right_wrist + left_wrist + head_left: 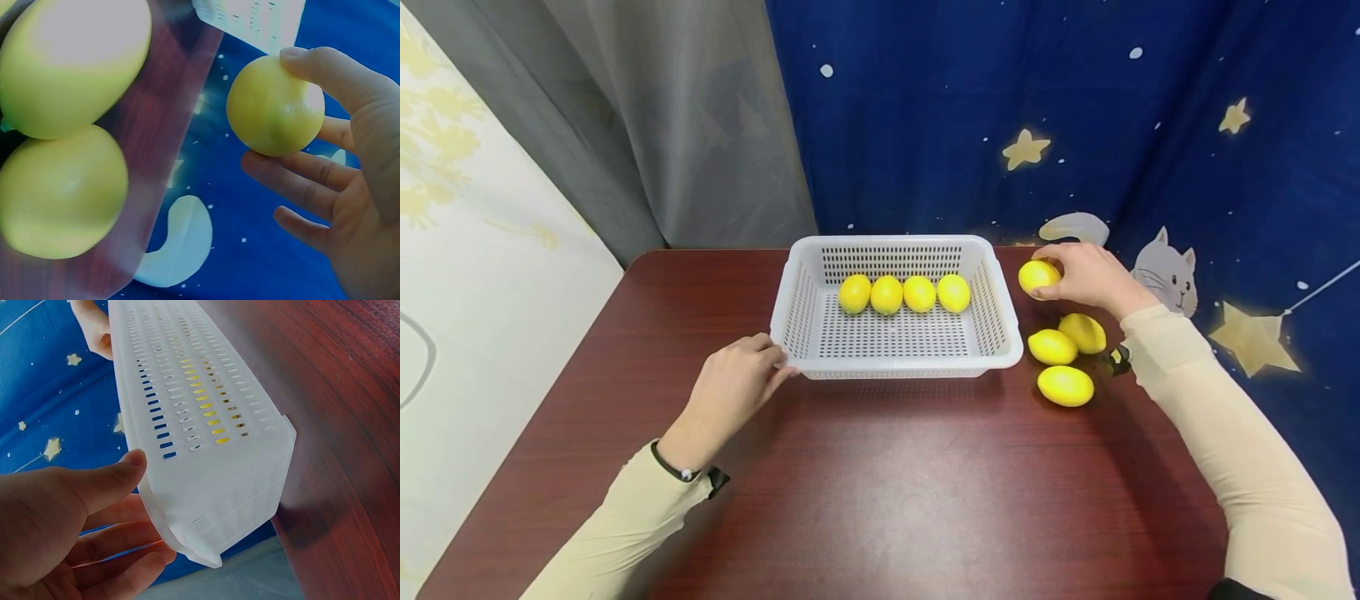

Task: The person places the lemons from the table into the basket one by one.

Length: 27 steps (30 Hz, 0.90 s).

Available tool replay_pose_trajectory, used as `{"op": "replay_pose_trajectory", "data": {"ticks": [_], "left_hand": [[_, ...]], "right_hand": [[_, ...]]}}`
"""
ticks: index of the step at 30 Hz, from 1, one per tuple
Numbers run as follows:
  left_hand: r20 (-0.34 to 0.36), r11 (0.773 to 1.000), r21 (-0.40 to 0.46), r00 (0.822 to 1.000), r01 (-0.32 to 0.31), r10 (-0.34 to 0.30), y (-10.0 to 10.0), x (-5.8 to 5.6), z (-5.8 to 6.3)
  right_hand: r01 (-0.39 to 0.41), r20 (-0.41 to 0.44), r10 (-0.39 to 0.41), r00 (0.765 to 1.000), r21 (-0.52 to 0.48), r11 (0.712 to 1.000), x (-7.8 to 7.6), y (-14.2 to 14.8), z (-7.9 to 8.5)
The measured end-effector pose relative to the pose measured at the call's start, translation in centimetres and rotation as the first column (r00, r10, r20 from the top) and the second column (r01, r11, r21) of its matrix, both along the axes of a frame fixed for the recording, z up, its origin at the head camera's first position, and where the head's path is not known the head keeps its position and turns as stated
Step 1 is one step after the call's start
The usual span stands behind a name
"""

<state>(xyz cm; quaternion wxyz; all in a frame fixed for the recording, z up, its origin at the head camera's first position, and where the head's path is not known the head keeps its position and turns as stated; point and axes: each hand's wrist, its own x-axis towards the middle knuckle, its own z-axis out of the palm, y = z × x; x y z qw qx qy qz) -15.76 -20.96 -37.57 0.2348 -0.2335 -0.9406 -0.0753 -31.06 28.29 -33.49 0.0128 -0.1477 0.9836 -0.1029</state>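
A white plastic basket (895,363) with slotted sides stands on the table, a row of several lemons (887,295) inside along its far half. My left hand (735,385) grips the basket's rim at the near left corner; in the left wrist view the thumb (119,478) lies on one side of the rim and the fingers behind it. Right of the basket, my right hand (1093,277) pinches a lemon (1038,278) between thumb and fingers, over the table's far edge. The right wrist view shows this lemon (275,106) held at the fingertips.
Three loose lemons (1066,386) lie grouped on the dark red wooden table (895,492), just right of the basket. A blue curtain (925,125) with stars and a grey curtain (700,125) hang behind the far edge. A white wall (475,275) is at left.
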Motion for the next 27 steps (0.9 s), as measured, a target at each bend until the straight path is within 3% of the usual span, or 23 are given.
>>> {"op": "replay_pose_trajectory", "data": {"ticks": [16,27], "left_hand": [[0.006,1.000,-0.007,1.000,-0.010,0.010,0.0,0.0,-0.1],[0.005,1.000,-0.004,1.000,-0.006,0.006,0.0,0.0,-0.1]], "right_hand": [[-0.077,-0.077,0.080,0.994,0.032,0.996,0.2,-2.4,2.6],[-0.087,-0.096,0.094,0.991,0.075,0.993,0.1,-4.2,3.3]]}}
